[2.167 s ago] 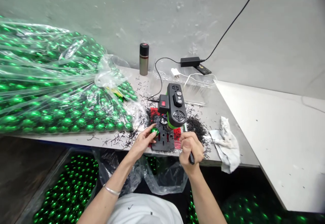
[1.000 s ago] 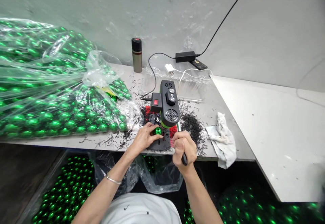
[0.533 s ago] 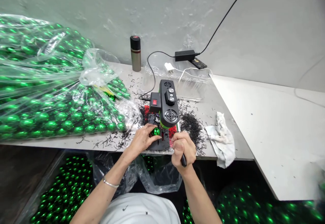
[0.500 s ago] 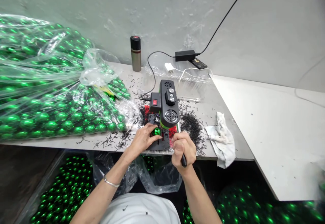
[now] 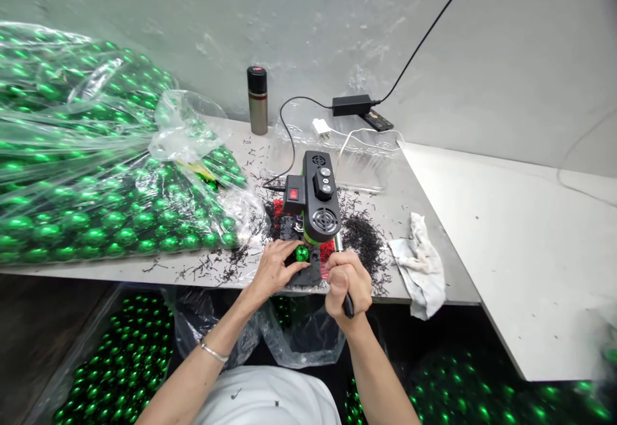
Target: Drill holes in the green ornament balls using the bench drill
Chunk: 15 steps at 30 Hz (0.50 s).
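Green metallic ball point(image 5: 302, 254) sits pinched in our left hand point(image 5: 274, 269), over the base plate point(image 5: 306, 277); our right hand point(image 5: 349, 285) grips the lever point(image 5: 348, 307) alongside. We seem to be aligning the ball; the next move likely calls for a steady pinch.

The bare left hand point(image 5: 276, 269) is pinching a shiny green ball point(image 5: 301, 253) over the flat black plate point(image 5: 308, 277) of a black-and-green machine point(image 5: 319, 187); the bare right hand point(image 5: 350, 281) is gripping its black-ended metal lever point(image 5: 348, 307). A crumpled white cloth point(image 5: 421, 271) is partly overhanging a grey table point(image 5: 412, 200).
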Available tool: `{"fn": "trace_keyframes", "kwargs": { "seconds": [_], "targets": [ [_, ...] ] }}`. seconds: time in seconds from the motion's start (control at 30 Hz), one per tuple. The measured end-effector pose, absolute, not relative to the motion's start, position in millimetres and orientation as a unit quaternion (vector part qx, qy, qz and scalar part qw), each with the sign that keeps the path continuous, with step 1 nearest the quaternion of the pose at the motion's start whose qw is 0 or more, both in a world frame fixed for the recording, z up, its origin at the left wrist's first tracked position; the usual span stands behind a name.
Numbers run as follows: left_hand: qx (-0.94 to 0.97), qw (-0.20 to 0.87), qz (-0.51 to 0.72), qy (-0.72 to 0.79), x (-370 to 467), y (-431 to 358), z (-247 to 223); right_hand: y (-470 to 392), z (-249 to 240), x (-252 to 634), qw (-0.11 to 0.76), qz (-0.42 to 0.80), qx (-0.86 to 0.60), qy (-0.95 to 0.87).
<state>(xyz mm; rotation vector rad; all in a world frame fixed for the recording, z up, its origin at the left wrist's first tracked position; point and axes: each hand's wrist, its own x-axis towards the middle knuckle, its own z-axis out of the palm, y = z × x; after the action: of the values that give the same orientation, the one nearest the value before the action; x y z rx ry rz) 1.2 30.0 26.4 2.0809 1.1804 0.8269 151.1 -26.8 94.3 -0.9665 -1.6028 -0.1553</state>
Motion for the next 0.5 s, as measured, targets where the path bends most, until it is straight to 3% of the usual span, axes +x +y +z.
{"fn": "trace_keyframes", "kwargs": {
  "seconds": [0.5],
  "targets": [
    [0.78,0.268,0.339,0.452,7,30,14,-25,78,151,0.6,-0.073,-0.404,-0.686]
  ]
}}
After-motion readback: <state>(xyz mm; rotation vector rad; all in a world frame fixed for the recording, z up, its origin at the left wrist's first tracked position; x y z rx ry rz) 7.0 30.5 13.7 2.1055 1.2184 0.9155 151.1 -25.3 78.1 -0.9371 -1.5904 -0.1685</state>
